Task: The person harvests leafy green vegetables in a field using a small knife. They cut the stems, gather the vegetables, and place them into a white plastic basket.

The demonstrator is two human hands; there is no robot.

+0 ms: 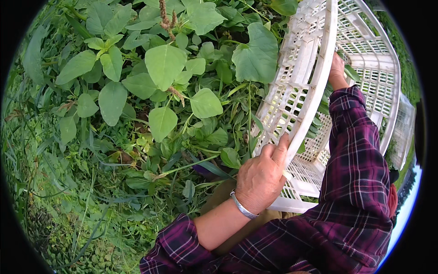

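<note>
A white plastic crate (374, 61) with lattice walls stands tilted at the right, with loose green leaves (313, 128) inside it. My left hand (261, 174), with a silver-coloured bracelet at the wrist, grips the near rim of the crate, its fingers on the outer side. Inside the crate, near its far end, my right hand (337, 66) is closed around green leaves (351, 73); the rim hides part of its fingers. Broad-leaved green plants (166, 65) grow close against the crate's left side.
Dense low weeds and grass (61, 185) cover the ground at the left and lower left. Brown seed spikes (166, 17) rise among the leaves at the top. Another pale lattice crate (403, 132) lies beyond the first, at the right edge.
</note>
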